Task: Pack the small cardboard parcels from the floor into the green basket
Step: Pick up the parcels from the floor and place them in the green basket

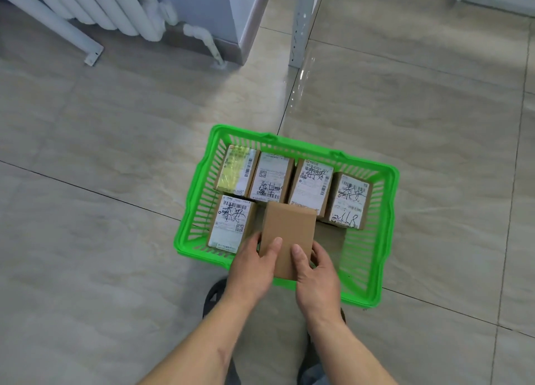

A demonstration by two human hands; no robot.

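A green plastic basket (385,211) stands on the tiled floor in front of me. Several small cardboard parcels with white labels lie flat inside it: a row along the far side (272,179) and one at the near left (231,225). I hold a plain brown parcel (289,234), label side hidden, over the basket's near middle. My left hand (254,266) grips its near left edge, thumb on top. My right hand (315,271) grips its near right edge, thumb on top. The basket's near right part shows bare bottom.
A white radiator (95,5) and its pipe stand at the far left by a grey wall corner (231,22). A perforated metal post (301,25) rises behind the basket. My dark shoes (214,295) show under my forearms. Open tiled floor lies left and right.
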